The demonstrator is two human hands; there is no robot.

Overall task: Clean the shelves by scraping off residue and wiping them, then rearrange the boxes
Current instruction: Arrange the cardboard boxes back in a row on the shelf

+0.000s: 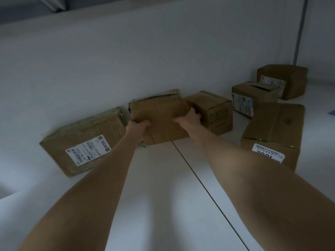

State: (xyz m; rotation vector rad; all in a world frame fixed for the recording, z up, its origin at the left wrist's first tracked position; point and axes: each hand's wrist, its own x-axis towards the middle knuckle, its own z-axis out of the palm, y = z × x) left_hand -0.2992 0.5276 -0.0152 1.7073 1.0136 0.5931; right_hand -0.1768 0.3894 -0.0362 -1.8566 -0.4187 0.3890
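Note:
A worn brown cardboard box (pixel 159 113) stands against the back wall of the white shelf (pixel 163 187). My left hand (pixel 136 126) grips its lower left edge, thumb on the top face. My right hand (pixel 188 118) grips its right side, fingers curled round the edge between this box and a smaller box (pixel 215 113) just to its right. Both arms reach forward over the shelf.
A labelled box (pixel 85 142) lies to the left, close to the held one. To the right stand a long flat box (pixel 275 131) and two more boxes (pixel 253 96), (pixel 284 80) near the back corner. A seam (pixel 199 178) runs across the shelf.

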